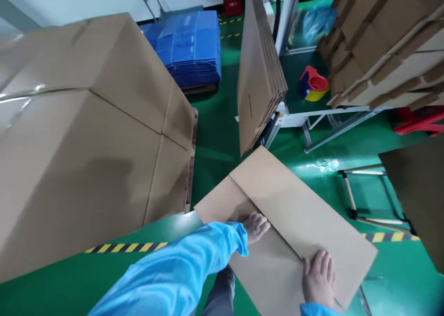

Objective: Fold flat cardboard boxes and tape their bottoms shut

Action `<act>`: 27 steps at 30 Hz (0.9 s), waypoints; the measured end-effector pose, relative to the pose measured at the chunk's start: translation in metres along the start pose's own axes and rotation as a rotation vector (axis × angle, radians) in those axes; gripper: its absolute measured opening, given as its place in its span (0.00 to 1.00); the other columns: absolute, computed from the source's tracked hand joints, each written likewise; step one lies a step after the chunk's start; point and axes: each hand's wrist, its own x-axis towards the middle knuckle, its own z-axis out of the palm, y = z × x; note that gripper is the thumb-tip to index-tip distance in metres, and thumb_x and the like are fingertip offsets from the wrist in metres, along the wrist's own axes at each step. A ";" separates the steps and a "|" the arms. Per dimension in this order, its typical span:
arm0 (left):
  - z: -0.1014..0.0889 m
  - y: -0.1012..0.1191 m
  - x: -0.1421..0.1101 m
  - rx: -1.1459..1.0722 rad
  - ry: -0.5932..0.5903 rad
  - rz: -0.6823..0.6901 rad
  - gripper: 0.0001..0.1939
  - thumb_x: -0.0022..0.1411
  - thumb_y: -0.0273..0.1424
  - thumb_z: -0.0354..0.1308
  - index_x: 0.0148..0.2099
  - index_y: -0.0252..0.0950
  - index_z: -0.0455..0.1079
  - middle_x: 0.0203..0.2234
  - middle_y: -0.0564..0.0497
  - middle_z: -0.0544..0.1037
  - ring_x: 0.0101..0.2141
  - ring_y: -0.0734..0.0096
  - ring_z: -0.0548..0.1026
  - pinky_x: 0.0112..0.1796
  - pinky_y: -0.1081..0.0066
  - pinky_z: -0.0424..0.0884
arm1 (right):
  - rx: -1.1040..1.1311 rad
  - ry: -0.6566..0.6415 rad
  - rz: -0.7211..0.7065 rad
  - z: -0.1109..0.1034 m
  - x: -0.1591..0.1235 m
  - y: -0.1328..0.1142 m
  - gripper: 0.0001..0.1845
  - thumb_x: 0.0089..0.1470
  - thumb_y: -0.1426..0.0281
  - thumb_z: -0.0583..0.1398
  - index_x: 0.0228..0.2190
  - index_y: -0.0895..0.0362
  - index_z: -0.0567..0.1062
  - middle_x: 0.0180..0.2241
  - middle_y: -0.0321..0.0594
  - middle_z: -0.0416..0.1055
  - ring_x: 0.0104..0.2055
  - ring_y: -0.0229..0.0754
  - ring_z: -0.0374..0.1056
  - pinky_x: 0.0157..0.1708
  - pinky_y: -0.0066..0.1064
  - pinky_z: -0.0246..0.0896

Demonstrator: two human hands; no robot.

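Observation:
A flat brown cardboard carton (301,196) lies tilted in front of me, its flaps folded in and meeting at a long seam. My left hand (255,227) rests palm down on it, fingertips at the seam and fingers loosely bent. Farther along the same seam, my right hand (318,278) lies on the carton with its fingers slightly apart and the thumb beside the gap. What supports the carton from below is hidden.
At left, a large cardboard box (114,154) stands on a wooden pallet (190,182). Folded cartons (258,85) lean against a workbench (301,115) ahead. Blue folded sheets (190,48) are stacked behind. A tape dispenser (314,84) sits near more stacked cartons (385,52). A tube frame (374,196) stands right.

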 end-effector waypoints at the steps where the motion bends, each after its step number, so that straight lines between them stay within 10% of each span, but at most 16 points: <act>1: -0.004 -0.001 -0.009 -0.002 -0.002 0.023 0.10 0.68 0.30 0.54 0.48 0.41 0.74 0.43 0.49 0.77 0.46 0.66 0.71 0.54 0.63 0.65 | 0.008 0.025 0.017 0.016 -0.009 -0.006 0.47 0.59 0.53 0.36 0.68 0.73 0.50 0.67 0.65 0.52 0.71 0.65 0.44 0.65 0.64 0.46; 10: -0.071 -0.017 0.015 0.143 0.141 -0.212 0.37 0.72 0.47 0.44 0.74 0.33 0.43 0.70 0.39 0.52 0.71 0.55 0.44 0.67 0.50 0.43 | 0.083 0.031 0.074 0.022 0.010 0.024 0.41 0.60 0.47 0.39 0.70 0.45 0.48 0.70 0.48 0.48 0.72 0.64 0.42 0.61 0.72 0.43; 18: -0.038 -0.003 0.045 0.159 -0.065 -0.323 0.39 0.71 0.49 0.45 0.73 0.30 0.45 0.71 0.38 0.46 0.71 0.53 0.45 0.68 0.52 0.45 | 0.049 0.175 0.055 0.055 0.007 -0.050 0.52 0.58 0.44 0.40 0.66 0.73 0.55 0.67 0.75 0.43 0.71 0.74 0.34 0.61 0.72 0.40; 24: -0.039 0.000 0.062 0.067 0.026 -0.222 0.39 0.71 0.49 0.42 0.73 0.28 0.45 0.71 0.35 0.44 0.71 0.51 0.45 0.68 0.53 0.45 | -0.001 0.225 0.008 0.058 -0.003 -0.031 0.49 0.58 0.43 0.38 0.68 0.63 0.54 0.68 0.69 0.47 0.71 0.72 0.39 0.57 0.75 0.45; 27: -0.027 -0.011 0.070 -0.014 -0.007 -0.172 0.42 0.69 0.55 0.43 0.74 0.36 0.44 0.71 0.38 0.44 0.70 0.50 0.48 0.67 0.49 0.46 | -0.052 0.243 -0.230 0.031 0.033 -0.046 0.43 0.61 0.45 0.38 0.64 0.59 0.62 0.65 0.63 0.56 0.69 0.70 0.48 0.58 0.74 0.48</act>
